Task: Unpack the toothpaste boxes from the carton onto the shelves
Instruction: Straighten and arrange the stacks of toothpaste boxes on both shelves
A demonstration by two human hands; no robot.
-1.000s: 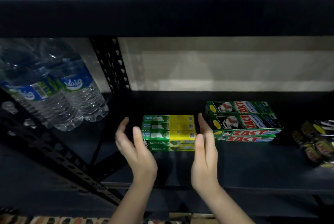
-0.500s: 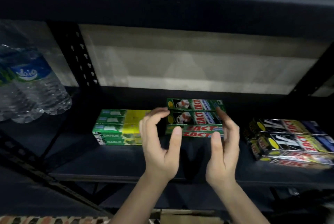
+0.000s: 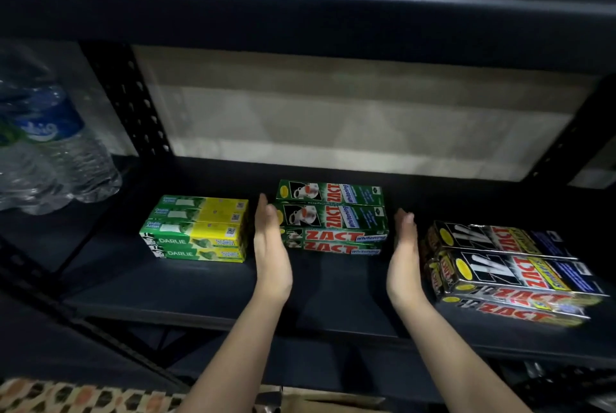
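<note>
Head camera looks down past the top edge of a brown carton (image 3: 328,402) at the bottom of the frame, with a patterned cloth (image 3: 80,396) at the lower left. Two bare forearms reach up from there onto a dark shelf (image 3: 200,292). The left hand (image 3: 270,246) and the right hand (image 3: 405,246) are both flat and open, fingers straight, palms turned toward each other, holding nothing. Between them sits the stack of green Zact boxes (image 3: 333,216); the left hand's fingertips lie at the stack's left end, apparently touching, while the right hand stands just off its right end. Left of the left hand lies the stack of green-and-yellow Darlie boxes (image 3: 196,229). Just beside the right hand sits a stack of black Zact boxes (image 3: 506,269), angled toward the shelf's front edge. Farther left, beyond a perforated upright (image 3: 133,99), stand clear water bottles (image 3: 50,146). A pale back panel (image 3: 350,119) closes the rear.
</note>
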